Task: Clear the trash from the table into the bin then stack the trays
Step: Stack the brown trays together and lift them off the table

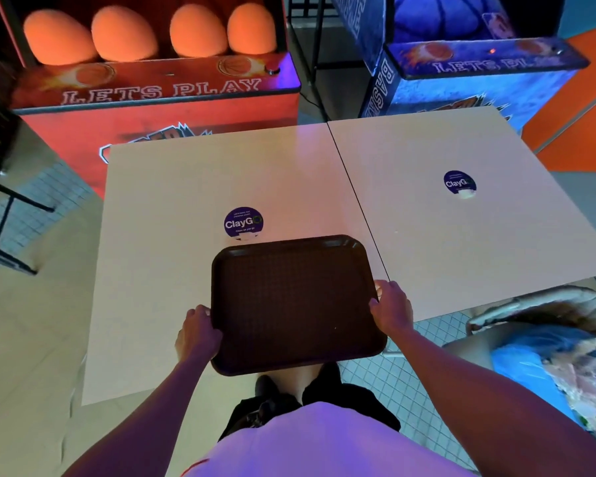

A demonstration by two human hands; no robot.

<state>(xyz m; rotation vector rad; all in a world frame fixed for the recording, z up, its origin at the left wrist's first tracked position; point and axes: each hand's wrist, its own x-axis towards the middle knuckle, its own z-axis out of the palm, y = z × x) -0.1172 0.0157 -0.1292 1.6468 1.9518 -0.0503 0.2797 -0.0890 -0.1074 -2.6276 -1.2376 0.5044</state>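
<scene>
While the left hand (pixel 198 333) and the right hand (pixel 391 306) gripped its 2 opposite side rims, fingers (pixel 200 310) curled over the edges, the dark tray (pixel 293 304) sat just nearer the person than the round sticker (pixel 243 222), its near end overhanging the table (pixel 159 235) edge. It looked like stiff, light plastic with a textured floor, so those rims seemed the steadiest hold. The bin (pixel 537 315) stood well right of the sticker.
</scene>
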